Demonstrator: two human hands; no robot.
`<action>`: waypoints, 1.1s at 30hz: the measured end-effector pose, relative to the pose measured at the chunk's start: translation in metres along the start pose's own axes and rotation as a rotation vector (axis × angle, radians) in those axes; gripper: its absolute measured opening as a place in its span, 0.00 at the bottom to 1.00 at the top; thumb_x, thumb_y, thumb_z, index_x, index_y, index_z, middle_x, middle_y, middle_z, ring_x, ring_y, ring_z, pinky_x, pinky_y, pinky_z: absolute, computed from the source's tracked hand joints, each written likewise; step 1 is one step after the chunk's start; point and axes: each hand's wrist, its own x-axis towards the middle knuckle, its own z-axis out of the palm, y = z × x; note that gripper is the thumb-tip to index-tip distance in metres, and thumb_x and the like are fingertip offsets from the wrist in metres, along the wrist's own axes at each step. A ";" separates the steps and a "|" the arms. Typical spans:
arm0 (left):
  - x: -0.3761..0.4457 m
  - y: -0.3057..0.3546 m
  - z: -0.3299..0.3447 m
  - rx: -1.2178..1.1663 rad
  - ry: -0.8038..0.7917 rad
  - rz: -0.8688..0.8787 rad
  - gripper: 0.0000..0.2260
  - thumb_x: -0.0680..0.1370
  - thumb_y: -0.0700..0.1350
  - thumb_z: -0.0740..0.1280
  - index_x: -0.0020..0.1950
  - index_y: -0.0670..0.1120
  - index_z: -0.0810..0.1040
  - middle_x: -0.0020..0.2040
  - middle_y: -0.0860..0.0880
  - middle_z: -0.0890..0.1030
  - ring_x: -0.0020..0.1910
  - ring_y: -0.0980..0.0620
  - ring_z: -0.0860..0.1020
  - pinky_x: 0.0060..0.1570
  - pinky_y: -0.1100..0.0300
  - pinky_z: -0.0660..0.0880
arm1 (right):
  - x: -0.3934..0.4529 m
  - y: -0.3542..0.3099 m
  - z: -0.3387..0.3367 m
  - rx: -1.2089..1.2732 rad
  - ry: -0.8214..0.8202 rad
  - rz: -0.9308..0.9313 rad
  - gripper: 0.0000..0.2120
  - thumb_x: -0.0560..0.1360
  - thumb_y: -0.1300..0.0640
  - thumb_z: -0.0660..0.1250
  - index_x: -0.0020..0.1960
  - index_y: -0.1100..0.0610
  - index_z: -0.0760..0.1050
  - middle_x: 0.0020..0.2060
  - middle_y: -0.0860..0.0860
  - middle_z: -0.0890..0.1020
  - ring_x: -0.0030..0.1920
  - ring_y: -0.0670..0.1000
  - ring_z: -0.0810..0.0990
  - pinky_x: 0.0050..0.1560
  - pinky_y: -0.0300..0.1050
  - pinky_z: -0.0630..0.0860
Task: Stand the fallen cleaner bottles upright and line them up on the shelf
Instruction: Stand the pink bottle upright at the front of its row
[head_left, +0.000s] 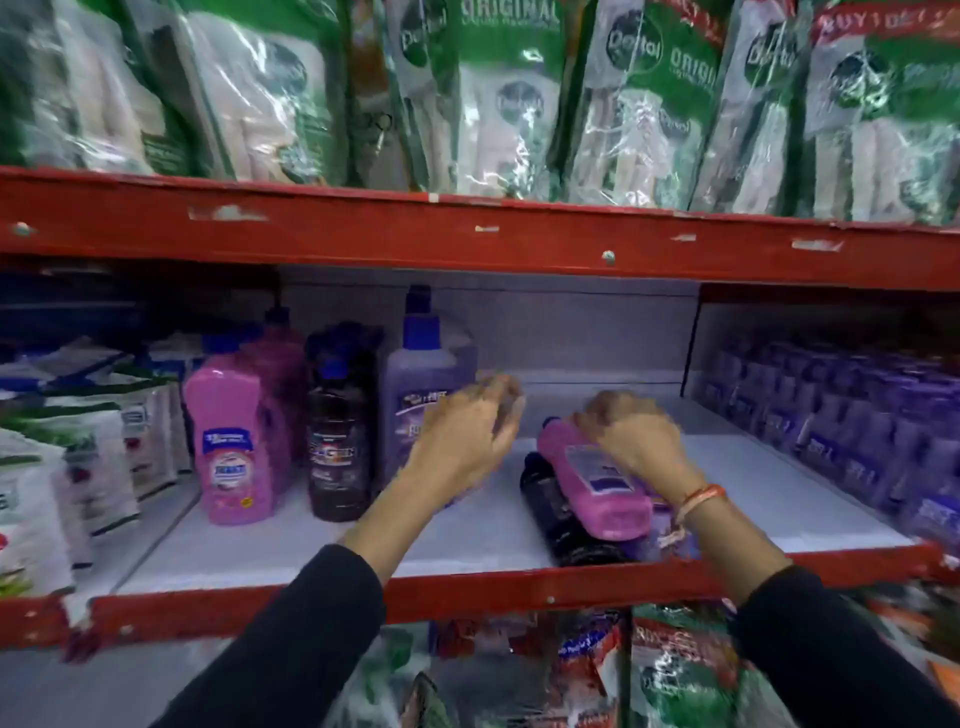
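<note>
Right hand (631, 441) closed over the neck end of a fallen pink plastic cleaner bottle (597, 480), lying atop a fallen dark bottle (558, 519) on the white shelf (311, 545), probably to tip it upright. Left hand (462, 441) loosely open, empty, beside the standing lavender bottle (421, 384), likely marking the row's end.

My only feed is the head cam, wide-angle, close in, facing the white shelf (311, 540) straight on and tilted slightly down, red shelf edge (363, 234) above, forearms entering from bottom.
</note>
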 end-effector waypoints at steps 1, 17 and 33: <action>0.005 -0.004 0.014 -0.015 -0.074 -0.093 0.13 0.78 0.50 0.58 0.55 0.45 0.77 0.49 0.43 0.84 0.48 0.40 0.80 0.46 0.50 0.77 | 0.004 0.008 0.001 -0.029 -0.127 0.046 0.21 0.78 0.45 0.60 0.52 0.61 0.80 0.56 0.62 0.82 0.56 0.62 0.80 0.48 0.47 0.73; 0.020 -0.003 0.081 -1.130 -0.468 -0.872 0.21 0.71 0.42 0.73 0.59 0.33 0.76 0.54 0.36 0.83 0.41 0.42 0.84 0.39 0.55 0.83 | 0.007 0.028 0.008 0.704 -0.457 0.312 0.14 0.72 0.52 0.73 0.42 0.64 0.81 0.23 0.49 0.82 0.19 0.43 0.77 0.20 0.32 0.70; -0.070 -0.123 -0.100 -1.015 -0.017 -0.527 0.23 0.70 0.31 0.71 0.63 0.46 0.75 0.42 0.56 0.85 0.38 0.62 0.83 0.35 0.67 0.80 | -0.053 -0.161 0.067 1.140 -0.361 -0.040 0.23 0.70 0.65 0.74 0.64 0.59 0.76 0.56 0.59 0.84 0.52 0.59 0.85 0.51 0.54 0.83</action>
